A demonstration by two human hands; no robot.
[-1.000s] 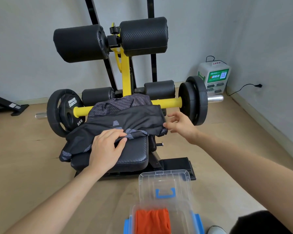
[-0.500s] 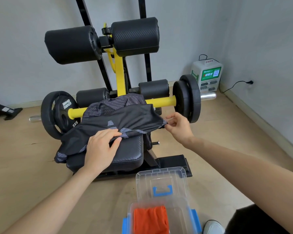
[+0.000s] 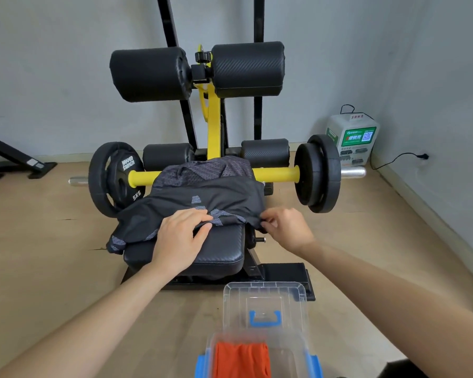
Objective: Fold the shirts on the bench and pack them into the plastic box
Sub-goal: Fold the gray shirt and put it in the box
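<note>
Now | left grip [image 3: 180,241] spread flat on black mesh shirt [image 3: 216,195] | right grip [image 3: 287,230] pinching its hem | padded tabletop [image 3: 224,249]

Presses the left hand [image 3: 179,241] flat on the near hem of the black shirt [image 3: 210,192], draped over the padded counter [image 3: 224,249] and the yellow bar [image 3: 276,173] behind. Pinches the shirt's right edge with fingers [image 3: 268,221] of the right hand [image 3: 284,227], just off the counter's side. Nearer, on the floor: clear plastic box [image 3: 292,356] holding an orange shirt [image 3: 241,361], clear lid [image 3: 262,298] flat between box and counter.
</note>
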